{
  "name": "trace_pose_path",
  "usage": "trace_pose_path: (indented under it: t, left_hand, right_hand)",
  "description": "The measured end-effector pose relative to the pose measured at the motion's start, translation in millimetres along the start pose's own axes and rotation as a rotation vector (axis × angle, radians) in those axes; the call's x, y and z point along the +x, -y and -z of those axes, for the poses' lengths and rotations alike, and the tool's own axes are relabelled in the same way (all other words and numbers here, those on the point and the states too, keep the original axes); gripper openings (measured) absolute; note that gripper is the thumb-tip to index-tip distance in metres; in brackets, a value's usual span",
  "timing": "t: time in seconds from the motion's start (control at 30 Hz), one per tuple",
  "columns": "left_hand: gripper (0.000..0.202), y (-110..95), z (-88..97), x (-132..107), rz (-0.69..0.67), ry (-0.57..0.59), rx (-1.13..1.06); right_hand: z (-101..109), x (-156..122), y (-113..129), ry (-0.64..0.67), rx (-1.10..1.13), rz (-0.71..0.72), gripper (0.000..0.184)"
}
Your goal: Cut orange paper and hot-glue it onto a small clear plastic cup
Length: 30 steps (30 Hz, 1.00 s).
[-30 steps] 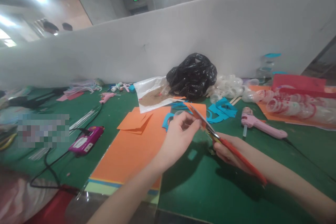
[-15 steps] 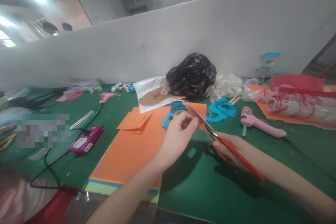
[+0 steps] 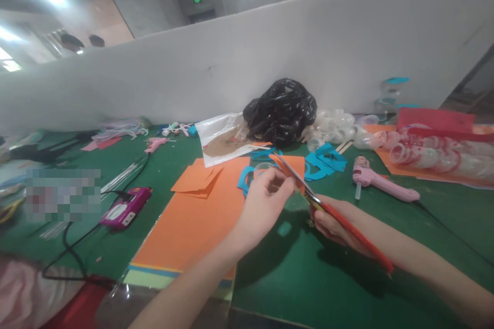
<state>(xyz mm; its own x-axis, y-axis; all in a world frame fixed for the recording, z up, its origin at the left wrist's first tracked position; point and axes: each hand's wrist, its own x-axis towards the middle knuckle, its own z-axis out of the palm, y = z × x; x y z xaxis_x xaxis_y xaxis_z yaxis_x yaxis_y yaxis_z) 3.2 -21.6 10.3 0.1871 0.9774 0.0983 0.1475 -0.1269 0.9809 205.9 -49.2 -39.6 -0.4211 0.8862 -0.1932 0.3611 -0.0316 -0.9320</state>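
Toward the counter's (image 3: 347, 288) left edge lies a magenta glue gun (image 3: 125, 208), its black cord trailing to the near edge. At the middle, a large orange sheet (image 3: 193, 226) lies flat. Above it the left hand (image 3: 266, 200) pinches a small clear plastic piece (image 3: 295, 199), fingers closed on it. The right hand (image 3: 335, 223) is wrapped around red-handled scissors (image 3: 328, 208), blades parted at the piece. A pink glue gun (image 3: 380, 185) lies further right. The left fingertips sit close to the blades; a slip of the slick piece could nick them or skew the cut.
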Motion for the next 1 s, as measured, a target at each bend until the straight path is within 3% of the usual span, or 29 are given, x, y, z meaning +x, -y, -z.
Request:
trace_pose_path:
  t: [0.2, 0.77, 1.0]
  left_hand:
    - [0.026, 0.3, 2.0, 0.6, -0.058, -0.037, -0.084]
    - [0.026, 3.4, 0.0, 2.7, -0.05, -0.091, -0.122]
    - [0.024, 5.5, -3.8, 0.2, -0.019, -0.085, -0.073]
  right_hand:
    - [-0.6, -0.2, 0.5, -0.022, 0.013, 0.002, 0.056]
    - [-1.7, 1.4, 13.1, 0.006, -0.081, -0.061, 0.066]
    - [1.7, -2.5, 21.6, 0.005, -0.202, 0.138, 0.07]
